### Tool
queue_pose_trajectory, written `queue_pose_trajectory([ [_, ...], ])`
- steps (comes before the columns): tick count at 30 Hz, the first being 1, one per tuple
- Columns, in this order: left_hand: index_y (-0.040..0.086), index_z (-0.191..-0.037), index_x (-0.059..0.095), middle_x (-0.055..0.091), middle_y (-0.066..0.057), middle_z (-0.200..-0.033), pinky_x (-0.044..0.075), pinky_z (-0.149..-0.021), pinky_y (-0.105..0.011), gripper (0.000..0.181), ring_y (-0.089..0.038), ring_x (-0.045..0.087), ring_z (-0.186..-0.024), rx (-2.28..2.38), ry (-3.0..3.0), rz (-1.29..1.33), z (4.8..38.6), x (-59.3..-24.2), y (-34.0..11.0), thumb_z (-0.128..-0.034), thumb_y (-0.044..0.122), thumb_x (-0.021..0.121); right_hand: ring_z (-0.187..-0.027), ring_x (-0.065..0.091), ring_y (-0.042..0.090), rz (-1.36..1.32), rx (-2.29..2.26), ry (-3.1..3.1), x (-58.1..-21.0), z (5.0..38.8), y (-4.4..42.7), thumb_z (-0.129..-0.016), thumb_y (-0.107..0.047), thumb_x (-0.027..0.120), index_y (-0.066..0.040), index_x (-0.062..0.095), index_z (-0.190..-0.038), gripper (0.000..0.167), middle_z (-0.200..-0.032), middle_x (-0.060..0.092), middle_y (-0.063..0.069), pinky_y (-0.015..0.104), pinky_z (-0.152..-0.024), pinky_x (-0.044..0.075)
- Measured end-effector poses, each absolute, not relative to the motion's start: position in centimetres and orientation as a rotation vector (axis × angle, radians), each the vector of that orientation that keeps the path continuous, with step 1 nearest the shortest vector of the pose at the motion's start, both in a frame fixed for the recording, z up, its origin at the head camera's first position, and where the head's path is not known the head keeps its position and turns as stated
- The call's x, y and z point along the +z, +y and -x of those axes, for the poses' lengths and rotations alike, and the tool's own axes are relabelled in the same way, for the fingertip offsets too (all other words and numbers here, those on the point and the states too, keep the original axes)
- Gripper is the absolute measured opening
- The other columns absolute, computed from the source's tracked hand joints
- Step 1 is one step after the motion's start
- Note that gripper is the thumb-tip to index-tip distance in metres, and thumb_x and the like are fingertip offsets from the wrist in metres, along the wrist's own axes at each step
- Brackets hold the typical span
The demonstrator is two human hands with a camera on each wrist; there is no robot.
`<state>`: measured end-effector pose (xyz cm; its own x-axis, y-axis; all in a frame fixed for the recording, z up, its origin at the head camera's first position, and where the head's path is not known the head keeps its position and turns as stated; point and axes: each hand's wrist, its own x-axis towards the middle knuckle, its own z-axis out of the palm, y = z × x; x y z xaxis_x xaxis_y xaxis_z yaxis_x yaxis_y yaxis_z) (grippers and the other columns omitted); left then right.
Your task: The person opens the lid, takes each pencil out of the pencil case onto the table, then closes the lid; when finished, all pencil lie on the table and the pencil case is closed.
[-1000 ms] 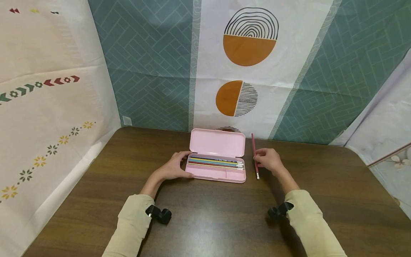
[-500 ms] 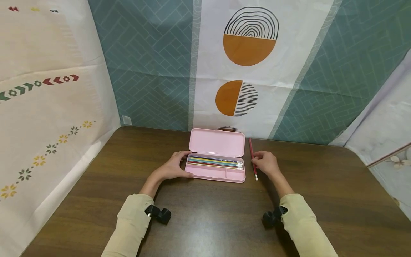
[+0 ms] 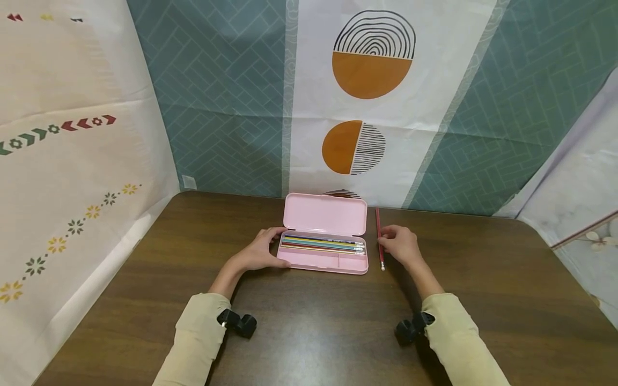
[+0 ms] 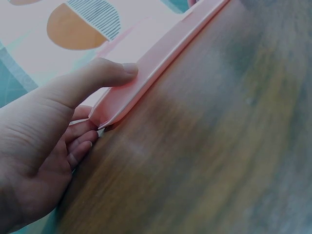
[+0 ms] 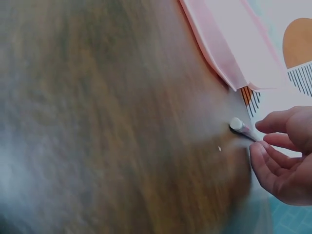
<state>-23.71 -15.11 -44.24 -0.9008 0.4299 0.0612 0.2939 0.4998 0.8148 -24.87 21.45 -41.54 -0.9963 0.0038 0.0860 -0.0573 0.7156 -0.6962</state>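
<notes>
A pink pencil case [image 3: 309, 260] lies with its lid [image 3: 325, 214] raised at the back. Several pencils [image 3: 318, 244] lie side by side in its long rear compartment. My left hand [image 3: 260, 252] holds the case's left end, thumb on the front wall and fingers round the far corner, as the left wrist view shows. Just right of the case, my right hand [image 3: 401, 246] pinches a red pencil [image 3: 379, 221] between thumb and fingers. The pencil points away from me, its white eraser [image 5: 236, 123] nearest. The pencil's middle is partly hidden by the fingertips.
The brown wooden table [image 3: 309, 332] extends around both forearms. A patterned cloth backdrop [image 3: 222, 107] hangs along the table's far edge, close behind the raised lid. A black wrist camera [image 3: 238, 324] sits at each cuff.
My right hand has shifted slightly left and towards me with the red pencil, bringing it nearer the case. The pencil now lies straighter. My left hand stays on the case.
</notes>
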Motion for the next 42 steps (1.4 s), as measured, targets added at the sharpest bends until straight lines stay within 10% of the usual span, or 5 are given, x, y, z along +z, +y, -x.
queue_pose_trajectory([
  [10,0.002,-0.142,0.041,0.045,-0.018,-0.128,0.034,-0.098,-0.049,0.089,-0.032,0.037,-0.118,1.362,2.587,-0.602,23.4,-44.3,-15.3,-0.0676,0.025,0.085,-0.096,0.064,0.037,-0.235,1.058,-2.774,-39.7,25.0,20.9,-0.09,-0.007,0.063,0.009,0.064,-0.114,0.029,-0.105,0.067,0.023,0.048,-0.083,0.048],
  [42,-0.001,-0.142,0.04,0.045,-0.019,-0.129,0.033,-0.099,-0.052,0.09,-0.033,0.035,-0.121,1.35,2.601,-0.612,23.4,-44.1,-14.9,-0.0678,0.026,0.085,-0.086,0.064,0.019,-0.783,1.147,-2.877,-40.9,25.0,12.8,-0.084,0.002,0.071,0.003,0.073,-0.104,0.02,-0.097,0.071,0.012,0.037,-0.079,0.052],
])
